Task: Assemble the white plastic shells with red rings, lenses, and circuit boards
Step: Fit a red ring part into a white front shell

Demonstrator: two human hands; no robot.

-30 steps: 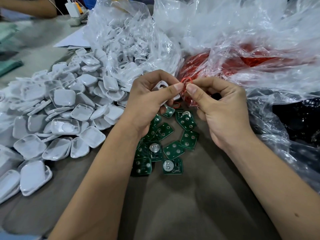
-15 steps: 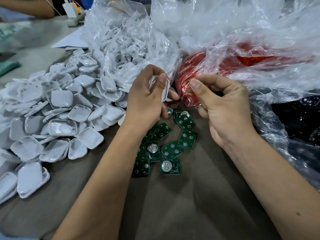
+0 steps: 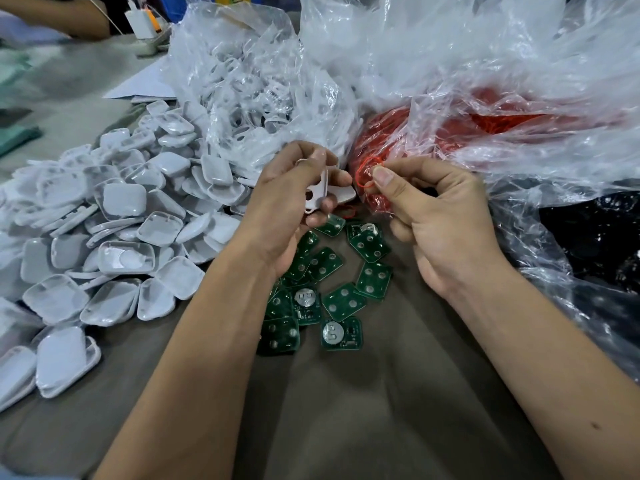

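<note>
Left hand (image 3: 294, 202): fingers curled round one white shell (image 3: 320, 194), held on its edge just above the green boards.
Right hand (image 3: 436, 216): thumb and forefinger pinch a thin red ring (image 3: 367, 174), close to the right of the shell; ring and shell look apart, not yet joined.
Step in hand: I judge it is the fitting of the ring to the shell, with the ring just taken from its bag.
Next move: it probably asks to bring the ring over the shell and seat it all round the rim; the ring is thin and soft, so it may twist or slip out of the pinch.
Far left of the left hand: loose pile of shells (image 3: 114, 237) on the table (image 3: 346, 410), not in any container.
Behind the left hand: clear bag of shells (image 3: 249, 88), open toward the person and spilling into the pile.
Under both hands: circuit boards (image 3: 332, 285), loose on the table, some with a round metal cell on top.
Behind the right hand: clear bag of red rings (image 3: 460, 129), its mouth just beside the pinching fingers.
Far right of the right hand: dark bag (image 3: 595, 237); its contents I cannot tell.
Lenses: none that I can recognise.
</note>
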